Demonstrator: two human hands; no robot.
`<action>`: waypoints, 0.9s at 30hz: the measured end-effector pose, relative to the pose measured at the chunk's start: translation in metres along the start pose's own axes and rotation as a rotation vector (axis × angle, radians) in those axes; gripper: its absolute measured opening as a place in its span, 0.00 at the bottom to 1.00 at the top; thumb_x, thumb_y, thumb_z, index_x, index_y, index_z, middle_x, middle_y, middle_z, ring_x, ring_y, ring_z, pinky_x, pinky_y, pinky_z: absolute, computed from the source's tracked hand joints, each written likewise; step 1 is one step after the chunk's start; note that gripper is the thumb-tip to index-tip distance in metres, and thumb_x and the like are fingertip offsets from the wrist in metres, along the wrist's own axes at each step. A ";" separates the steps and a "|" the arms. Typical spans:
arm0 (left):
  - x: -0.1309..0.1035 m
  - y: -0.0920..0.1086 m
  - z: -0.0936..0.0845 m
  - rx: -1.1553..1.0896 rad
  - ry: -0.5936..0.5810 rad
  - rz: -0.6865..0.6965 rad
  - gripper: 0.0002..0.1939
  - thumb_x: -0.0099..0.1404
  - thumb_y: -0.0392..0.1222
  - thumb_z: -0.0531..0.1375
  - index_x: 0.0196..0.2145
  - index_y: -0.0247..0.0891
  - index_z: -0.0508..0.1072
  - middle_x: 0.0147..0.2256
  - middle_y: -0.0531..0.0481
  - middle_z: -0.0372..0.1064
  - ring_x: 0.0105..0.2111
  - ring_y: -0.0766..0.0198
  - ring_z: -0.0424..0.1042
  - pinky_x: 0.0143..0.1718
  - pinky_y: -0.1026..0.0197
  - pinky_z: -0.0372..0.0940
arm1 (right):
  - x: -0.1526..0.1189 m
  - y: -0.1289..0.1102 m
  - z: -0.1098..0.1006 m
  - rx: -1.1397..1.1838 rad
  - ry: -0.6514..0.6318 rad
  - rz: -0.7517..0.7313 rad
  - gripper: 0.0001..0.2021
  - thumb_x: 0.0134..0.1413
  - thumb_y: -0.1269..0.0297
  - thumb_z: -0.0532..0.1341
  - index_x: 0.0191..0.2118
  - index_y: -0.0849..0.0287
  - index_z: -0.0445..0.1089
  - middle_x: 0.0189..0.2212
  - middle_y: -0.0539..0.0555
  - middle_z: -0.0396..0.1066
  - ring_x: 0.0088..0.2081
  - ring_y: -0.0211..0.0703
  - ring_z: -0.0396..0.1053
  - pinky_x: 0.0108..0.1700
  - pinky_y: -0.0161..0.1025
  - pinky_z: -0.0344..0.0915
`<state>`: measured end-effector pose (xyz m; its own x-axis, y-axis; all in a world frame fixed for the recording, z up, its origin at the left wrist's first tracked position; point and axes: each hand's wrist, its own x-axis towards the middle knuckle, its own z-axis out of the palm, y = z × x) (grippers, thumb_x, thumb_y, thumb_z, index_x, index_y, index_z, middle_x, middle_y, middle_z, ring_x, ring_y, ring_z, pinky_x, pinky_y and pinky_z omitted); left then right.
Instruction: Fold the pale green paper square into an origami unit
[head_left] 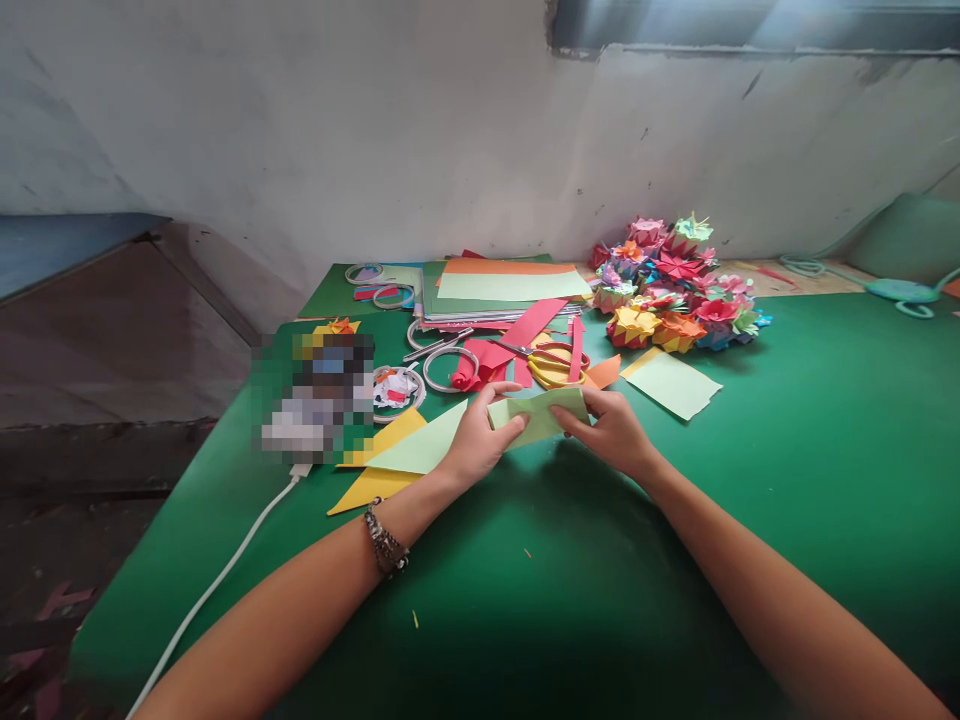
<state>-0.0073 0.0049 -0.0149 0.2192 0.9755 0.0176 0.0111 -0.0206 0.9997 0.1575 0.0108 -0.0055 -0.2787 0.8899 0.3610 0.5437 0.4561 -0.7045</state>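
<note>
Between my two hands is a sheet of pale green paper (pixel 541 412), creased and lifted a little above the green table. My left hand (pixel 484 432) grips its left end, thumb on the near face. At the right end, my right hand (pixel 606 425) pinches it between thumb and fingers. Just beyond lie scissors (pixel 559 378) with red and yellow handles, among red paper strips (pixel 525 335). Beside my left forearm, pale green paper (pixel 420 445) rests with yellow paper pieces (pixel 367 493). Another light green piece (pixel 675 383) lies right of my right hand.
Folded paper flowers (pixel 679 290) are heaped at the back right. Stacked paper sheets (pixel 510 282) lie against the wall, with tape rolls (pixel 450 369) nearer. On the left, a blurred-out object (pixel 319 395) has a white cable (pixel 225 575) running over the table edge (pixel 161 540).
</note>
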 end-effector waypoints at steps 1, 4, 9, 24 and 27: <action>0.000 0.000 0.000 0.005 0.006 0.007 0.15 0.51 0.38 0.56 0.38 0.36 0.62 0.37 0.49 0.62 0.32 0.66 0.65 0.30 0.67 0.61 | 0.000 0.000 0.000 -0.001 0.001 0.004 0.07 0.46 0.65 0.54 0.27 0.62 0.66 0.19 0.50 0.64 0.19 0.32 0.58 0.21 0.31 0.57; 0.000 0.001 0.000 0.022 0.011 0.018 0.14 0.51 0.38 0.56 0.37 0.36 0.62 0.38 0.49 0.63 0.33 0.65 0.65 0.32 0.66 0.61 | 0.000 0.001 0.000 -0.007 -0.006 0.007 0.07 0.46 0.65 0.54 0.26 0.62 0.65 0.19 0.49 0.64 0.19 0.32 0.58 0.21 0.31 0.57; 0.000 0.001 -0.001 0.056 0.013 0.034 0.13 0.51 0.39 0.56 0.37 0.36 0.63 0.37 0.50 0.63 0.34 0.65 0.65 0.32 0.66 0.61 | 0.000 0.002 0.000 -0.013 -0.011 0.005 0.07 0.46 0.65 0.54 0.27 0.62 0.66 0.18 0.49 0.63 0.19 0.32 0.58 0.21 0.31 0.57; -0.001 0.001 0.000 0.127 0.027 0.086 0.13 0.52 0.38 0.55 0.37 0.36 0.63 0.39 0.49 0.64 0.38 0.63 0.65 0.36 0.65 0.61 | -0.001 0.000 -0.001 -0.007 -0.012 0.017 0.07 0.46 0.64 0.54 0.25 0.62 0.65 0.18 0.49 0.63 0.19 0.32 0.57 0.21 0.32 0.56; -0.001 0.001 0.000 0.138 0.029 0.101 0.12 0.52 0.37 0.55 0.37 0.36 0.63 0.39 0.49 0.64 0.39 0.63 0.65 0.37 0.65 0.60 | -0.001 -0.001 -0.001 -0.008 -0.015 0.024 0.07 0.47 0.64 0.54 0.25 0.61 0.64 0.18 0.49 0.63 0.19 0.32 0.57 0.21 0.32 0.56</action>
<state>-0.0074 0.0038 -0.0135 0.1976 0.9729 0.1203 0.1247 -0.1467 0.9813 0.1582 0.0100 -0.0046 -0.2771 0.9006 0.3349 0.5569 0.4346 -0.7079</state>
